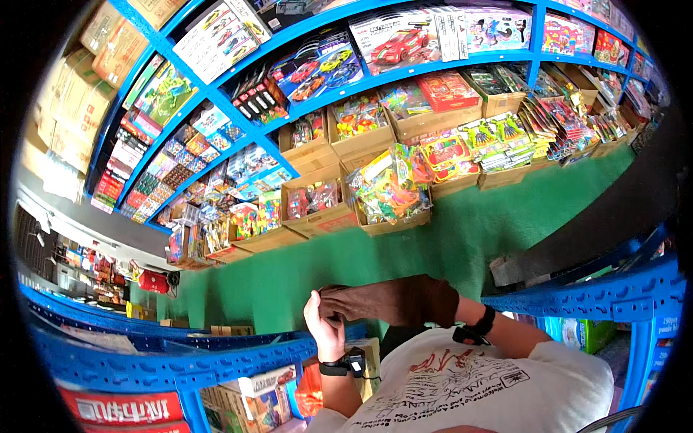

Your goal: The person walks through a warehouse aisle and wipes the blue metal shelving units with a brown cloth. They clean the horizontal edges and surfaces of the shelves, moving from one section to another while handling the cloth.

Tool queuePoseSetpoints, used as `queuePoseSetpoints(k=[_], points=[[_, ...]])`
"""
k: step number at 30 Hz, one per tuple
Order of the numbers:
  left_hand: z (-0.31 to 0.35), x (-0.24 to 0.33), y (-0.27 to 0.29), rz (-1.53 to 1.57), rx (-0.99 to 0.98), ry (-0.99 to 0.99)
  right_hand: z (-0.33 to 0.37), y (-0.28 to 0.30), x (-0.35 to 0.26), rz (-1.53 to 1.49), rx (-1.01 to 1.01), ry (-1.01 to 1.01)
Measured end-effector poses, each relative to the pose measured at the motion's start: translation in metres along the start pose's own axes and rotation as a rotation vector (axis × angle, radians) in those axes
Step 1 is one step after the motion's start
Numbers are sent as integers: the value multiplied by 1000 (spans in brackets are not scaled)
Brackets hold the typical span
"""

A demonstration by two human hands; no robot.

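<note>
A dark brown cloth [390, 299] stretches across in front of my body, looking like a sleeve or a sock. At its left end my left hand [323, 326] grips the edge, thumb up along the side and fingers partly behind the fabric. My right forearm [516, 334] runs into the cloth's right end, so my right hand is covered by it and its fingers do not show. Black bands with small devices circle both wrists.
Cardboard boxes of bagged toys [390, 195] line the green floor [249, 289] ahead. Behind them rises a blue shelf rack [321, 101] of boxed toys. Closer in, perforated blue shelf beams run at left [130, 361] and right [599, 294]. A dark pillar [585, 216] slants at right.
</note>
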State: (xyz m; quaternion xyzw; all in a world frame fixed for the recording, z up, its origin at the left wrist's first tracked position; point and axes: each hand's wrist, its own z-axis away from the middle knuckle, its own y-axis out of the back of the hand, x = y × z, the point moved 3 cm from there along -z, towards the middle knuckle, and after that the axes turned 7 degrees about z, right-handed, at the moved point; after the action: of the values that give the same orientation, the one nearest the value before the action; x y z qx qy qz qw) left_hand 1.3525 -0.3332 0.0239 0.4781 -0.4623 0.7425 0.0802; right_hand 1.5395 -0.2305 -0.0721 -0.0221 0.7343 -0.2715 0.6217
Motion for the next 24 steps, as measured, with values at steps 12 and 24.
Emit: queuePoseSetpoints(k=[12,24], points=[[-259,-60,-54,-90,-226,398,-142,16,-184,606,303,5],[-447,2,-39,-554,-677,288,-255,194,-167,792,848,443]])
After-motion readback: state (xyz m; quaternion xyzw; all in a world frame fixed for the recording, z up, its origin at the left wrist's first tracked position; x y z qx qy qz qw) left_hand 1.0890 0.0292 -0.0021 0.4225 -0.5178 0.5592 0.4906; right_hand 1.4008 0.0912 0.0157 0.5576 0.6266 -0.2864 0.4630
